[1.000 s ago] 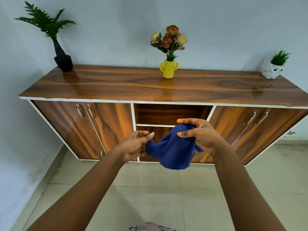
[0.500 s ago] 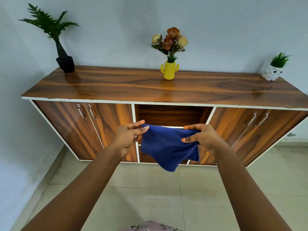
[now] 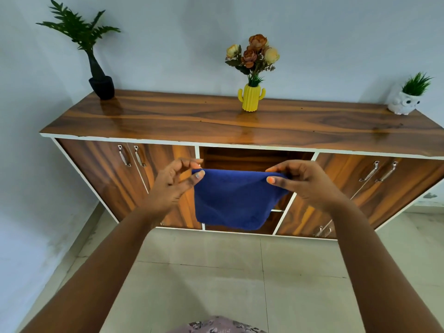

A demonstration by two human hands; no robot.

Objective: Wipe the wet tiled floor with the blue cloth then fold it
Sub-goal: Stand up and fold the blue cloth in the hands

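The blue cloth [image 3: 234, 200] hangs in the air in front of the cabinet, stretched flat along its top edge and doubled over below. My left hand [image 3: 173, 186] pinches its upper left corner between thumb and forefinger. My right hand [image 3: 302, 181] pinches the upper right corner the same way. Both arms reach forward at chest height. The pale tiled floor [image 3: 216, 280] lies below the cloth, well apart from it.
A long wooden cabinet [image 3: 168, 118] with an open middle shelf stands against the wall ahead. On top are a black-potted plant [image 3: 102, 86], a yellow cactus vase with flowers [image 3: 251, 98] and a white owl planter [image 3: 403, 104]. A wall runs along the left.
The cloth went from a bunched lump between my hands to a spread, hanging panel. My hands moved apart and rose slightly, each now pinching a top corner.
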